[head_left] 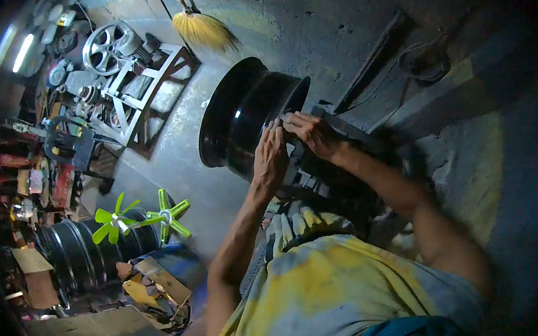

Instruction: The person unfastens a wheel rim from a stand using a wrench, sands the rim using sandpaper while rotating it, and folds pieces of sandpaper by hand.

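A glossy black wheel rim is held up in front of me on its side, its wide barrel facing up and toward me. My left hand lies against the barrel with its fingers stretched out and close together. Near the rim's right-hand edge, my right hand has its fingers bent, with the tips pressed to the surface close to the left fingertips. Whatever may be between the right fingers is too small to make out. A dark stand or machine under the rim is mostly hidden by my arms.
Left of the rim are a white metal frame carrying a silver wheel, two green fans, stacked black rims and cardboard. A straw broom leans at the back. A bar and coiled cable lie at right.
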Motion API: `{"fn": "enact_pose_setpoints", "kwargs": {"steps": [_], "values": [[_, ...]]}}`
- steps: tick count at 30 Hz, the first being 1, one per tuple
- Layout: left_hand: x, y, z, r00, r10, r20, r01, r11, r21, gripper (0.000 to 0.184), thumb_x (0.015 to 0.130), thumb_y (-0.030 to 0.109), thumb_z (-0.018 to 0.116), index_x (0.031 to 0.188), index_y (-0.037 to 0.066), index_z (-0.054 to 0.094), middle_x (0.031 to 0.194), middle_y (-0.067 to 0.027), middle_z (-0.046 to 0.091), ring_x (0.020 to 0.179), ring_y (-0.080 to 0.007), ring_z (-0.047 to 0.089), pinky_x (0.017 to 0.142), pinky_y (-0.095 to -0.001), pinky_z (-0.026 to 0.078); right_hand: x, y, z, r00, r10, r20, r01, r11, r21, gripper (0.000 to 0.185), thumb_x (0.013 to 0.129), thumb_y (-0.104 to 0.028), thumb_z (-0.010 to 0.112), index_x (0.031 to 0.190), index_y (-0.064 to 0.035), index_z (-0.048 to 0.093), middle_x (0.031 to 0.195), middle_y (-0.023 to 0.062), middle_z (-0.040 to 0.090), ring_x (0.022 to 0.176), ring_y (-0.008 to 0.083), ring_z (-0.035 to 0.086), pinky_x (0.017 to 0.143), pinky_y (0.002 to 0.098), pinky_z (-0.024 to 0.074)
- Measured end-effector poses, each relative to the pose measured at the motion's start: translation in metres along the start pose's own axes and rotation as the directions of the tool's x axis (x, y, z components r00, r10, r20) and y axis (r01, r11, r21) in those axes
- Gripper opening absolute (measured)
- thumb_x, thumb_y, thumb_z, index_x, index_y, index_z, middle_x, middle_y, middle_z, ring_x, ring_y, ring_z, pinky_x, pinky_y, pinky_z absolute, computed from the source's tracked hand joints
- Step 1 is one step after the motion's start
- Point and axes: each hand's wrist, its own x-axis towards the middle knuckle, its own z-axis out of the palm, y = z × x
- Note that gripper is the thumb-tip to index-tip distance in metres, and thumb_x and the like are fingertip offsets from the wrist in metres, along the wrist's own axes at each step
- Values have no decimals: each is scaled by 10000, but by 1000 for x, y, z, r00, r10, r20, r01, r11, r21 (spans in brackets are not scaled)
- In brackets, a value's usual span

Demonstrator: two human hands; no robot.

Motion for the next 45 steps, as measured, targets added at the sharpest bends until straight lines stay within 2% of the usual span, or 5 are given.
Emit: {"fn": "enact_pose_setpoints", "kwargs": {"steps": [14, 16, 20, 22, 45], "values": [[-9, -1, -26, 894, -441, -83, 376, 837, -398, 151, 831, 40, 632, 904, 40, 500, 798, -206, 618, 758, -400, 615, 625, -440, 477, 51, 8, 16, 948, -223, 228, 222, 975, 30, 123, 767, -47, 592, 878, -74, 640, 889, 101, 611, 908, 302, 619, 905, 416, 471], [-16, -6, -30, 893, -449, -27, 407, 833, -376, 79, 896, 32, 557, 939, 31, 491, 790, -176, 611, 620, -238, 552, 596, -346, 452, 54, 3, 20, 944, -201, 263, 202, 979, 24, 115, 769, -49, 590, 868, -76, 642, 885, 100, 613, 898, 302, 620, 888, 414, 477], [-24, -11, -25, 882, -467, -62, 389, 797, -462, 71, 902, 43, 564, 942, 34, 506, 804, -181, 619, 665, -191, 593, 610, -338, 458, 50, -2, 28, 950, -201, 241, 201, 979, 25, 88, 777, -54, 581, 840, -76, 639, 886, 103, 614, 891, 299, 615, 845, 399, 488], [-30, -13, -24, 877, -480, -31, 422, 799, -429, 110, 859, 20, 583, 899, 26, 480, 800, -217, 612, 785, -410, 619, 631, -460, 464, 48, -5, 31, 950, -201, 240, 200, 979, 32, 80, 776, -59, 583, 835, -78, 633, 880, 101, 607, 890, 292, 610, 836, 395, 487], [-27, -34, -33, 942, -336, -17, 329, 932, -151, 101, 844, 87, 585, 895, 47, 507, 811, -172, 630, 791, -394, 628, 663, -413, 490, 58, -12, 55, 961, -170, 219, 162, 985, 54, 199, 794, -35, 563, 968, -38, 661, 1013, 126, 629, 995, 297, 607, 930, 375, 477]]}}
